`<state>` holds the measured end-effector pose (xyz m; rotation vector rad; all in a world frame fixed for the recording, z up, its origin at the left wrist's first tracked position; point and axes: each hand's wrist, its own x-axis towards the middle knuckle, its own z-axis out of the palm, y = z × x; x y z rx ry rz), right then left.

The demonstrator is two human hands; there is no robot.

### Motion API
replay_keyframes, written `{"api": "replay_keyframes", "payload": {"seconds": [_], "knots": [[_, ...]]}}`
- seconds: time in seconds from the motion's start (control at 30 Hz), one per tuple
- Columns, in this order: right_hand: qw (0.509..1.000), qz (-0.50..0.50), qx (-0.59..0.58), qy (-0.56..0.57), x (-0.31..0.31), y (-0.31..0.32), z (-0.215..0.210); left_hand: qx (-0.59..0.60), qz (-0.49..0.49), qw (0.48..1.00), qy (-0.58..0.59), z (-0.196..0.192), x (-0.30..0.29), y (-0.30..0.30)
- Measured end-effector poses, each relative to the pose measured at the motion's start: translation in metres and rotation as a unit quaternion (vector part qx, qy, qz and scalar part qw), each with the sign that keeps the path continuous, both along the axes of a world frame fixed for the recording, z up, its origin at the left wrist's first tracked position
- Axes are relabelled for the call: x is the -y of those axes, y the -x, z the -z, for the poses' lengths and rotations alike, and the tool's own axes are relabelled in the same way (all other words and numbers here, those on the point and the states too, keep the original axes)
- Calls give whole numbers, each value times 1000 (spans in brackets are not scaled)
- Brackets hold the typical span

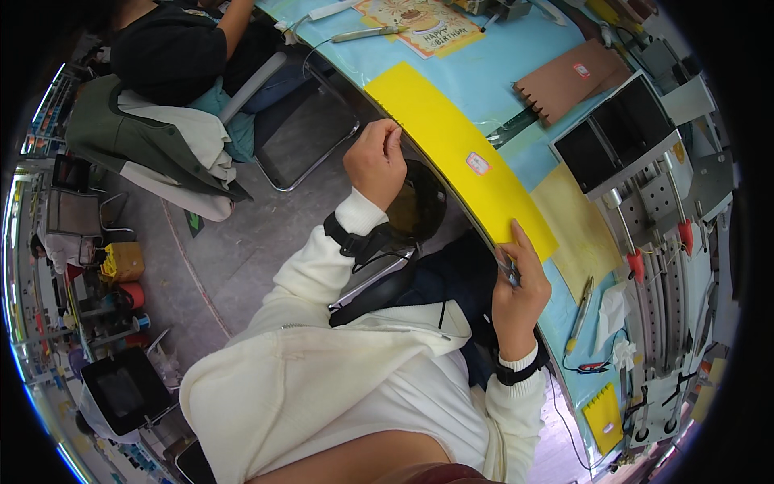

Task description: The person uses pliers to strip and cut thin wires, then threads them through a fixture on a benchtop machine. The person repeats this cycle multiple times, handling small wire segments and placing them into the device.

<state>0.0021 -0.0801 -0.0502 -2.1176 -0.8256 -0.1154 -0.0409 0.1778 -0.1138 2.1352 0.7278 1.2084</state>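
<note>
A long yellow panel [439, 133] with small notches along one edge lies on the light-blue table top, along its near border. A pink-and-white label [478, 164] is stuck on it. My left hand [376, 164] is beside the panel's far left part, over the table edge, with fingers curled and thumb pressed to them; what they pinch, if anything, cannot be seen. At the panel's right end, my right hand [520, 290] has its index finger stretched along the yellow surface. The other fingers close around a small shiny metal tool [509, 269], mostly hidden by the hand.
Brown notched panels [568, 81] and a black two-part tray [617, 133] lie beyond. Near my right hand are a pale yellow sheet [576, 230], a corded pen-like tool [579, 316] and a small yellow notched piece [603, 419]. A seated person [173, 52] is at upper left.
</note>
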Motion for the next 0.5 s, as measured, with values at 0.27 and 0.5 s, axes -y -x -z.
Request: {"api": "replay_keyframes", "payload": {"seconds": [0.27, 0.5], "knots": [[1000, -2, -6, -6, 0, 0, -2, -90, -34, 990, -107, -9, 0, 2], [966, 21, -223, -129, 18, -1, -10, -51, -11, 999, -12, -13, 5, 9]]}}
